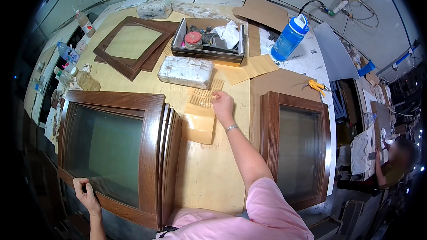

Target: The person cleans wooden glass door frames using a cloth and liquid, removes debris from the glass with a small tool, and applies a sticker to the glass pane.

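My right hand (223,106) reaches to the middle of the table, its fingertips pinched at the edge of a tan sheet of small printed labels (205,97). A glossy plain part of the sheet's backing (199,126) stretches toward me. My left hand (87,195) is curled closed at the lower rail of the top framed glass panel; whatever its fingers hold, if anything, is hidden. That panel (151,160) has a dark brown wooden frame and lies on a stack of similar ones at the left. A second stack of framed glass panels (272,146) lies right of my forearm.
Beyond the sheet are a tape-wrapped white block (186,72) and an open box (213,54) of odds and ends. Bare brown frames (129,69) lie far left, near several bottles (84,23). A blue water bottle (289,38) and yellow-handled cutters (316,86) are right. Another person (391,169) sits far right.
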